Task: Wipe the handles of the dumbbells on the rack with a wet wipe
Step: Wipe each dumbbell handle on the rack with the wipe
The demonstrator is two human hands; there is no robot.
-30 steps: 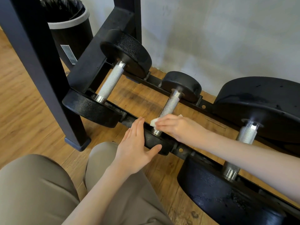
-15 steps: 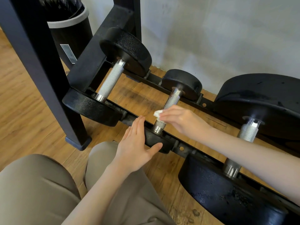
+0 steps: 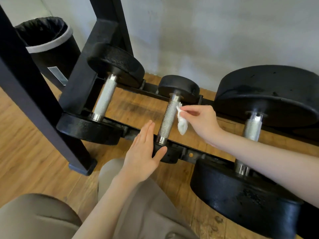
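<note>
Head view: the wet wipe (image 3: 182, 125), white and crumpled, hangs from the right hand (image 3: 201, 122), pinched at its top between thumb and forefinger. It lies just beside the right flank of the middle dumbbell's handle (image 3: 168, 119), its upper corner touching or nearly touching the knurled steel; contact cannot be confirmed. The right forearm reaches in from the right edge, wrist bent, remaining fingers loosely curled. The left hand (image 3: 143, 152) is held flat, fingers straight and together, pointing away from the person, with the thumb spread and resting on the near black head (image 3: 168, 155) of that same dumbbell; it grips nothing.

Three dumbbells sit across the rack rails (image 3: 189, 154): a medium one on the left (image 3: 105, 99), the small middle one, and a large one on the right (image 3: 252, 128). Each has a silver knurled handle and two black heads.

One black rack upright (image 3: 34, 99) stands at left. One bin (image 3: 46, 40) with a black liner sits behind it. Wooden floor (image 3: 25, 152) lies beneath. Two beige trouser legs (image 3: 34, 219) fill the lower frame.
</note>
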